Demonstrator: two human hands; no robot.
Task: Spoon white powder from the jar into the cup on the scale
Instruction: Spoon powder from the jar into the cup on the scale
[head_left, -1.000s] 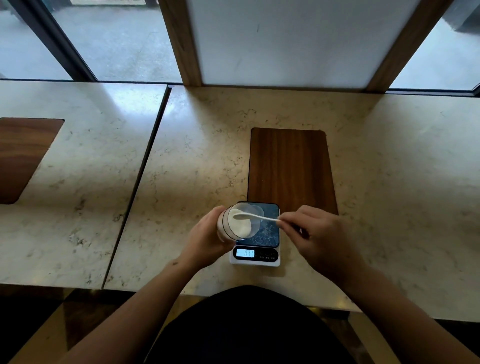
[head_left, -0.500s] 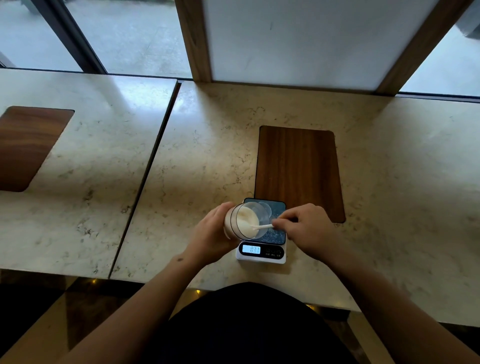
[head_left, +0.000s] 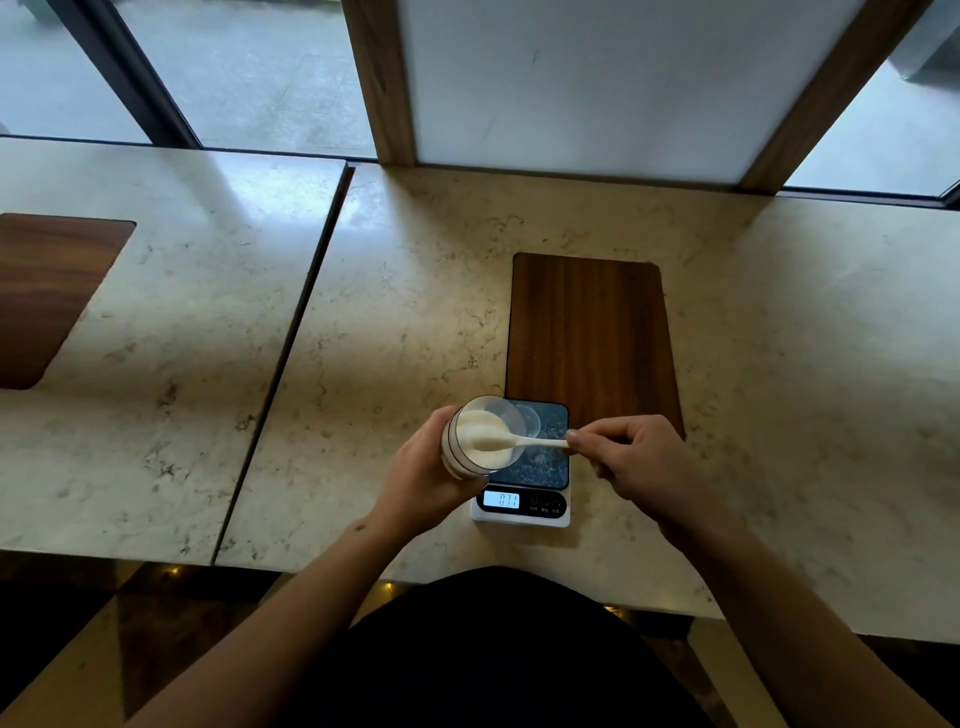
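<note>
Left hand (head_left: 421, 475) wrapped around jar (head_left: 480, 436), tilted, mouth toward right, over left edge of scale (head_left: 522, 467) on tabletop (head_left: 415, 312); right hand (head_left: 636, 462) pinching spoon (head_left: 511, 442), handle lying left-right, bowl in jar's powder (head_left: 480, 434); cup (head_left: 527, 420) just behind jar.

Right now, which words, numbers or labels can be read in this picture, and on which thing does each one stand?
Scale display: lit digits, too blurred to read for sure.
Scale front panel, right of the display: small button labels, too small to read.
Jar, spoon, countertop: no text visible.
</note>
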